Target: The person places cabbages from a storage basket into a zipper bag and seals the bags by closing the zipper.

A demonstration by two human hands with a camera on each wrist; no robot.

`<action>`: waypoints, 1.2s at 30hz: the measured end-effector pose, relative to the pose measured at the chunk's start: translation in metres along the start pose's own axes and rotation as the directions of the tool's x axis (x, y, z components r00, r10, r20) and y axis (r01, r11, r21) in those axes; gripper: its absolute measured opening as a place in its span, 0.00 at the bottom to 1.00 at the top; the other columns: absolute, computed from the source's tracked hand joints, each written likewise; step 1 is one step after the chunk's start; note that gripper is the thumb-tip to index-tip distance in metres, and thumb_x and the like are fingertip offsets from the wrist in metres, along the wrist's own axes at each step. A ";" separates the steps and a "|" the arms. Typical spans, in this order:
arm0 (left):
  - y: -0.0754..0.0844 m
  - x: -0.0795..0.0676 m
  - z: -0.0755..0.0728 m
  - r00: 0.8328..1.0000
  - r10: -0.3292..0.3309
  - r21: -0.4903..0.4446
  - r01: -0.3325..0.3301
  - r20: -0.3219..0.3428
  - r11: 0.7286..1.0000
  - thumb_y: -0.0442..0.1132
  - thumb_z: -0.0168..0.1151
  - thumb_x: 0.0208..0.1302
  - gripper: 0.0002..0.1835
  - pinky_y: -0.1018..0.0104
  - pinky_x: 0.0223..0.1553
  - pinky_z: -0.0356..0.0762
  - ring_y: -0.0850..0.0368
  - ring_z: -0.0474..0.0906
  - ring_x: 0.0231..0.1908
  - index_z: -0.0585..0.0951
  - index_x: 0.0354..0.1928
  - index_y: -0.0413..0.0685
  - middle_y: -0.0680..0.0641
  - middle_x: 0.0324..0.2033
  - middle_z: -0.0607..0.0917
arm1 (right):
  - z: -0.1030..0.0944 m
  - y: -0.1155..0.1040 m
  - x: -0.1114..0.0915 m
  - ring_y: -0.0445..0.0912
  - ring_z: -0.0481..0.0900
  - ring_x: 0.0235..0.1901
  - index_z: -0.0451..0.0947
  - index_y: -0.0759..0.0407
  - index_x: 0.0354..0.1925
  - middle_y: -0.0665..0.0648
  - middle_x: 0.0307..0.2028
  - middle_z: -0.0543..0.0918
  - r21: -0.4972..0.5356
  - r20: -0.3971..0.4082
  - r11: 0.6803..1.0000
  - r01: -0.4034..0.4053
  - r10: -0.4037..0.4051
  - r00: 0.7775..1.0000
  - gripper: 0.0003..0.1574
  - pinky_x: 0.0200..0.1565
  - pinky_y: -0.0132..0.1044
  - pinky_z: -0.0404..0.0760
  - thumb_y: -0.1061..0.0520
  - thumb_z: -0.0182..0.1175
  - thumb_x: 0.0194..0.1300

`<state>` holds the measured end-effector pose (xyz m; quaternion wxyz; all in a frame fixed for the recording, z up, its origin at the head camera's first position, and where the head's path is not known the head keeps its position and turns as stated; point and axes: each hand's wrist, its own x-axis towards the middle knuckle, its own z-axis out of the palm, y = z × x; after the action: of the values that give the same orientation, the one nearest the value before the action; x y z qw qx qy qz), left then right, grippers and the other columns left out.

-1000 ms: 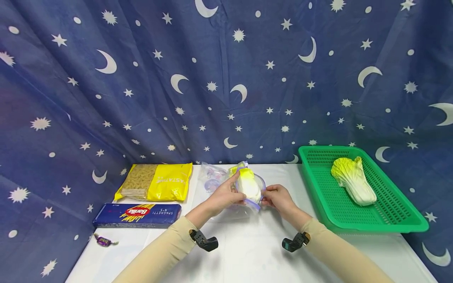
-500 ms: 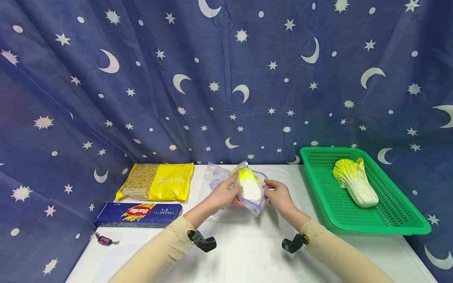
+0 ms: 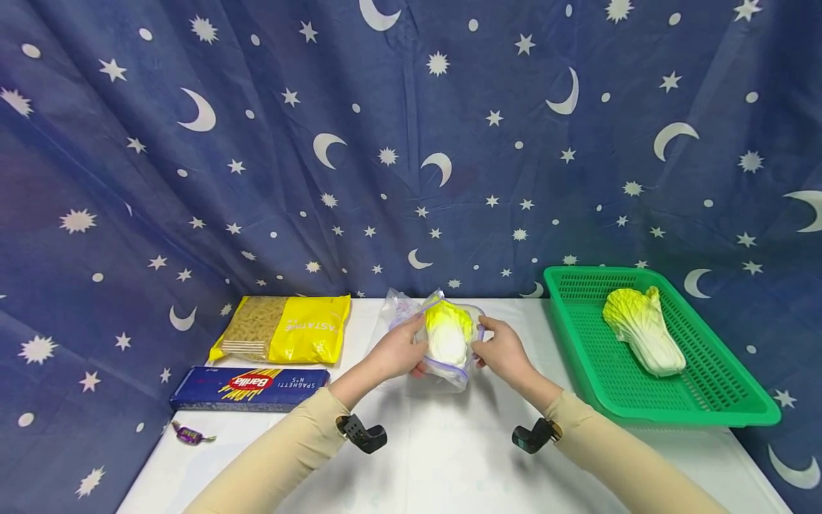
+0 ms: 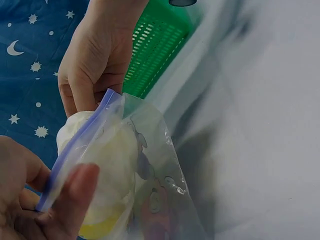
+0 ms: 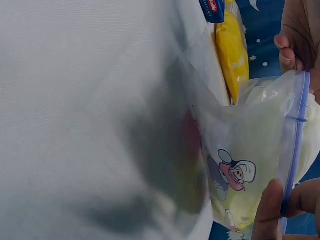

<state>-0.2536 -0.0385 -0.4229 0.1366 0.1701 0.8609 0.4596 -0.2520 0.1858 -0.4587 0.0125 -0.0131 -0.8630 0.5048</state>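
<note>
Both hands are at a clear zip bag (image 5: pixel 250 135) with a purple zip strip and cartoon prints, at the far middle of the table. A small napa cabbage (image 3: pixel 447 339), white at the base and yellow at the leaves, lies in its mouth. In the left wrist view its white base bulges past the strip. My left hand (image 3: pixel 401 350) pinches the bag's mouth on the left, thumb on the plastic. On the right, my right hand (image 3: pixel 504 351) pinches the opposite edge between thumb and fingers, as the right wrist view shows.
A green basket (image 3: pixel 674 414) on the right holds another napa cabbage (image 3: pixel 645 332). At the left lie a yellow pasta bag (image 3: pixel 308 332), a blue spaghetti box (image 3: pixel 250 389) and a purple wrapped candy (image 3: pixel 191 435). A starry curtain (image 3: pixel 411 143) hangs behind the table.
The cabbage and bag mouth have turned to face me more squarely. My right hand has shifted its pinch farther up the bag's right edge, and my left hand has moved slightly left.
</note>
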 end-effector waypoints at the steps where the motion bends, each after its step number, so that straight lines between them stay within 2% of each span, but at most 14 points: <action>1: 0.001 0.000 -0.001 1.000 -0.002 -0.015 0.002 0.003 1.000 0.31 0.48 0.70 0.35 0.54 0.29 0.87 0.55 0.82 0.18 0.56 0.78 0.33 0.37 0.76 0.61 | 0.000 -0.001 0.000 0.45 0.78 0.17 0.63 0.77 0.71 0.73 0.57 0.78 -0.004 0.006 1.000 0.006 -0.006 1.000 0.43 0.29 0.49 0.87 0.70 0.56 0.56; 4: 0.004 -0.001 -0.005 1.000 -0.013 -0.044 0.014 0.006 0.999 0.31 0.48 0.73 0.34 0.52 0.29 0.88 0.53 0.83 0.18 0.56 0.78 0.34 0.38 0.77 0.60 | -0.002 -0.007 0.001 0.44 0.78 0.16 0.61 0.77 0.72 0.71 0.46 0.82 0.000 0.026 1.000 0.013 -0.013 1.000 0.44 0.27 0.46 0.87 0.70 0.55 0.56; 7: 0.007 -0.001 -0.008 1.000 -0.011 -0.026 0.010 -0.008 1.000 0.31 0.47 0.72 0.34 0.55 0.27 0.87 0.52 0.83 0.19 0.56 0.79 0.35 0.40 0.79 0.55 | -0.005 -0.014 0.003 0.45 0.79 0.16 0.60 0.76 0.73 0.70 0.39 0.82 -0.001 0.035 1.000 0.001 -0.001 0.999 0.45 0.25 0.41 0.86 0.70 0.55 0.57; 10: 0.010 0.000 -0.011 1.000 -0.010 -0.009 0.010 -0.017 1.000 0.31 0.47 0.72 0.34 0.58 0.27 0.86 0.52 0.83 0.21 0.57 0.79 0.37 0.40 0.79 0.53 | -0.009 -0.023 0.004 0.45 0.79 0.17 0.58 0.75 0.74 0.73 0.49 0.80 0.002 0.037 1.000 -0.007 0.007 0.999 0.46 0.27 0.43 0.87 0.69 0.55 0.58; 13: 0.014 0.002 -0.014 1.000 -0.003 -0.042 0.002 -0.020 0.999 0.30 0.46 0.72 0.33 0.56 0.30 0.87 0.52 0.83 0.22 0.56 0.79 0.36 0.41 0.79 0.53 | -0.013 -0.032 0.007 0.46 0.80 0.18 0.57 0.74 0.75 0.75 0.57 0.75 0.015 0.041 1.000 -0.010 0.009 0.999 0.46 0.30 0.46 0.88 0.69 0.54 0.59; 17: 0.019 0.005 -0.019 1.000 0.019 -0.074 -0.021 -0.023 0.997 0.30 0.45 0.73 0.33 0.59 0.29 0.87 0.53 0.83 0.21 0.56 0.79 0.36 0.42 0.79 0.54 | -0.019 -0.043 0.008 0.45 0.81 0.19 0.56 0.74 0.75 0.72 0.47 0.79 0.035 0.052 0.999 -0.008 0.006 0.999 0.46 0.28 0.39 0.87 0.69 0.55 0.59; 20: 0.023 0.006 -0.024 0.999 0.034 -0.049 -0.035 -0.026 0.998 0.31 0.45 0.74 0.33 0.61 0.29 0.86 0.54 0.83 0.20 0.56 0.79 0.36 0.43 0.79 0.55 | -0.023 -0.050 0.010 0.45 0.81 0.19 0.55 0.74 0.76 0.70 0.41 0.80 0.057 0.066 0.998 -0.005 0.001 0.998 0.46 0.28 0.37 0.87 0.70 0.55 0.60; 22: 0.026 0.008 -0.027 0.999 0.035 -0.047 -0.037 -0.028 0.998 0.32 0.45 0.74 0.33 0.61 0.31 0.86 0.54 0.82 0.20 0.56 0.79 0.36 0.42 0.79 0.56 | -0.026 -0.054 0.012 0.45 0.81 0.19 0.54 0.74 0.76 0.71 0.43 0.80 0.070 0.080 0.998 -0.005 0.000 0.997 0.47 0.29 0.38 0.87 0.70 0.55 0.60; 23: 0.028 0.009 -0.029 0.999 0.037 -0.045 -0.038 -0.030 0.998 0.32 0.44 0.74 0.33 0.61 0.30 0.86 0.54 0.82 0.20 0.57 0.79 0.36 0.40 0.77 0.60 | -0.028 -0.057 0.013 0.45 0.81 0.19 0.54 0.74 0.76 0.72 0.44 0.80 0.076 0.085 0.997 -0.007 0.001 0.996 0.47 0.29 0.39 0.88 0.70 0.55 0.61; 26: 0.033 0.011 -0.034 0.999 0.031 -0.059 -0.034 -0.039 0.998 0.33 0.44 0.74 0.32 0.63 0.28 0.85 0.55 0.79 0.20 0.56 0.79 0.36 0.36 0.69 0.70 | -0.033 -0.065 0.016 0.46 0.82 0.21 0.53 0.73 0.77 0.73 0.50 0.78 0.081 0.100 0.997 -0.016 0.008 0.995 0.47 0.31 0.40 0.88 0.70 0.55 0.62; 29: 0.039 0.013 -0.040 0.999 0.021 -0.075 -0.025 -0.050 0.997 0.34 0.43 0.74 0.33 0.65 0.26 0.84 0.55 0.76 0.19 0.56 0.79 0.38 0.33 0.60 0.75 | -0.039 -0.073 0.018 0.47 0.83 0.22 0.51 0.73 0.77 0.74 0.53 0.78 0.072 0.111 0.997 -0.025 0.017 0.994 0.47 0.32 0.40 0.88 0.69 0.56 0.64; 36: 0.049 0.017 -0.052 0.998 -0.008 -0.121 0.001 -0.057 0.993 0.32 0.45 0.72 0.34 0.66 0.25 0.84 0.57 0.76 0.18 0.56 0.80 0.39 0.33 0.66 0.72 | -0.049 -0.089 0.023 0.47 0.83 0.23 0.52 0.72 0.78 0.69 0.41 0.80 0.030 0.121 0.998 -0.056 0.052 0.991 0.47 0.33 0.38 0.88 0.67 0.57 0.65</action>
<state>-0.2813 -0.0444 -0.3551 0.1227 0.1464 0.8355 0.5152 -0.2739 0.1857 -0.3564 -0.0530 -0.0060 -0.8530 0.5192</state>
